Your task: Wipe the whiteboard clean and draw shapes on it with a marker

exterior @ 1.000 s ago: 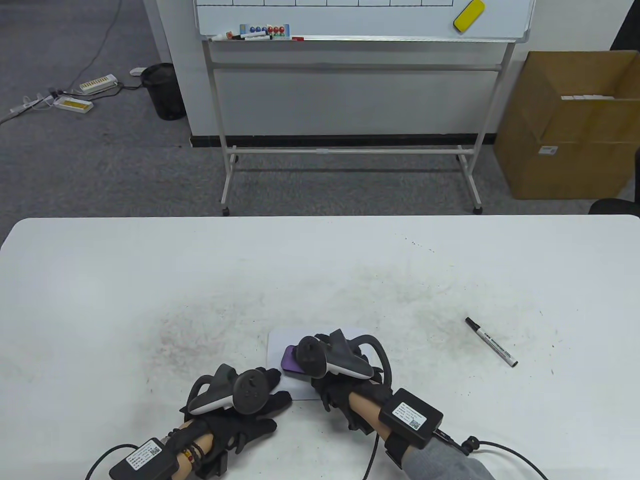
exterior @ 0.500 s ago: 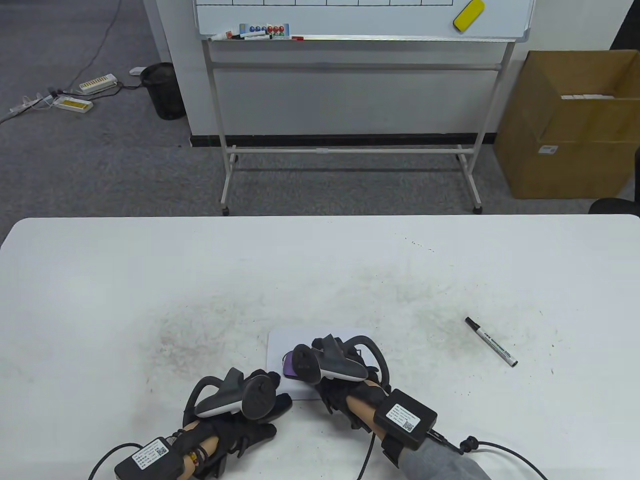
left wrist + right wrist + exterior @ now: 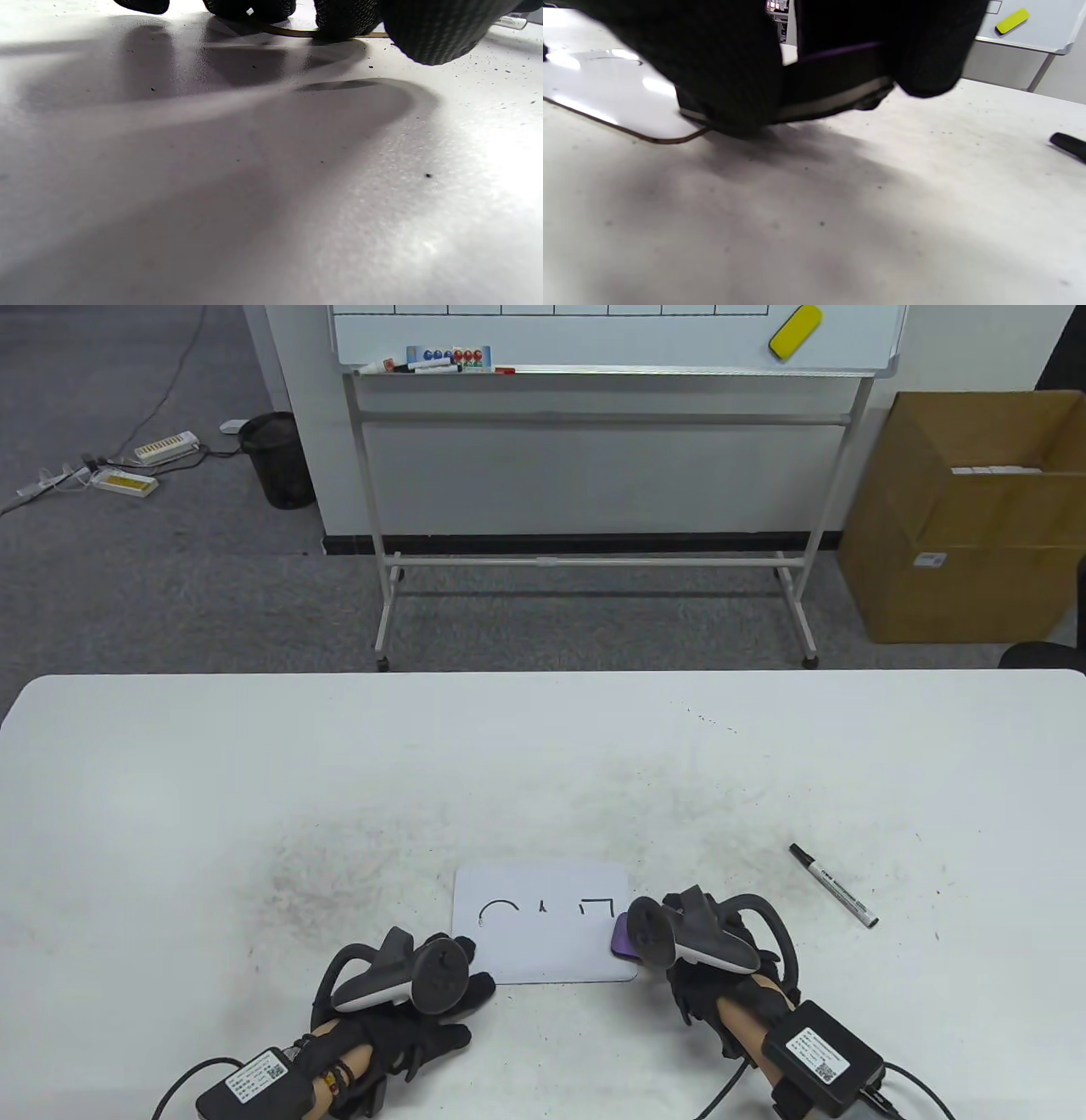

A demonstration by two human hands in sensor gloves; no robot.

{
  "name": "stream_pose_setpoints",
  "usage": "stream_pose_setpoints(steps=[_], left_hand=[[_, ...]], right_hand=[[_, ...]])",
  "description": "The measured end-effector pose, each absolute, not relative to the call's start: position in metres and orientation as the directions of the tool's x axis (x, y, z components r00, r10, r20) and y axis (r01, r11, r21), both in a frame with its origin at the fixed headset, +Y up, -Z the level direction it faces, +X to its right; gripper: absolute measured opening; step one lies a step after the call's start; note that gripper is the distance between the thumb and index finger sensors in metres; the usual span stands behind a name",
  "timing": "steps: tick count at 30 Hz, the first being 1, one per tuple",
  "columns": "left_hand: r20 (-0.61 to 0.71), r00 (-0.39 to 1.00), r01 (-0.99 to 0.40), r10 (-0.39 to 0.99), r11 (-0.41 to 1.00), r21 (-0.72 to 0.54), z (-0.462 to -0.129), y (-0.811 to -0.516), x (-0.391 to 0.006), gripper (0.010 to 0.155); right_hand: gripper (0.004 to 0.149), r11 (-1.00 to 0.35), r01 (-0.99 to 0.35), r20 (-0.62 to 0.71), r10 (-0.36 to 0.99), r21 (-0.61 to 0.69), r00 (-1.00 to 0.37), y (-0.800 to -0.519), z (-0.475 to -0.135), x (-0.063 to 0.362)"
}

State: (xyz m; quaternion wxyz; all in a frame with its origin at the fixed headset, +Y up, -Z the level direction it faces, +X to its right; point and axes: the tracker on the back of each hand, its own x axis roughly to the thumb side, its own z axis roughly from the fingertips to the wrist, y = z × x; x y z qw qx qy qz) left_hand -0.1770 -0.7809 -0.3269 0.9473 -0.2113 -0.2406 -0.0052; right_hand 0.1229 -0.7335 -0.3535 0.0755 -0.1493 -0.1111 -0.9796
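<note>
A small whiteboard point(image 3: 543, 954) lies flat near the table's front edge. Black marks remain on it: an arc, a short stroke and part of a square. My right hand point(image 3: 657, 954) grips a purple eraser point(image 3: 622, 937) at the board's right edge. In the right wrist view my fingers point(image 3: 721, 72) wrap the eraser point(image 3: 835, 99), whose felt sits over the board's corner point(image 3: 606, 97). My left hand point(image 3: 462, 971) rests with straight fingers on the board's lower left corner. Its fingertips point(image 3: 348, 17) press the board's edge. A black-capped marker point(image 3: 833, 886) lies to the right, apart from both hands.
The white table point(image 3: 254, 780) is smudged grey around the board. Beyond the far edge stands a large wheeled whiteboard point(image 3: 594, 432) with a yellow eraser point(image 3: 796, 330) and pens on its tray. A cardboard box point(image 3: 959, 517) sits on the floor at right, a bin point(image 3: 276, 458) at left.
My right hand slid the eraser from the board's left-middle across to its right edge, uncovering the remaining marks. The left hand stayed on the lower left corner.
</note>
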Motion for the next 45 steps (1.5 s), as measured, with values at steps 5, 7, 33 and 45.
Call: stream_pose_setpoints(steps=[5, 7, 33, 45], left_hand=[[0.458, 0.884, 0.109, 0.096, 0.91, -0.4, -0.327, -0.781, -0.177, 0.063], [0.457, 0.883, 0.103, 0.104, 0.908, -0.405, -0.327, -0.781, -0.178, 0.063], [0.437, 0.896, 0.126, 0.077, 0.9, -0.418, -0.325, -0.78, -0.174, 0.065], [0.433, 0.897, 0.113, 0.087, 0.903, -0.415, -0.326, -0.779, -0.174, 0.064]], right_hand=[[0.062, -0.947, 0.168, 0.282, -0.088, 0.273, -0.955, -0.709, -0.366, 0.106], [0.062, -0.975, 0.079, 0.299, -0.014, 0.208, -0.954, -0.698, -0.372, 0.083], [0.06, -0.974, 0.189, 0.406, -0.125, 0.121, -0.905, -0.738, -0.388, 0.012], [0.059, -0.96, 0.208, 0.244, -0.159, 0.189, -0.957, -0.732, -0.379, 0.116]])
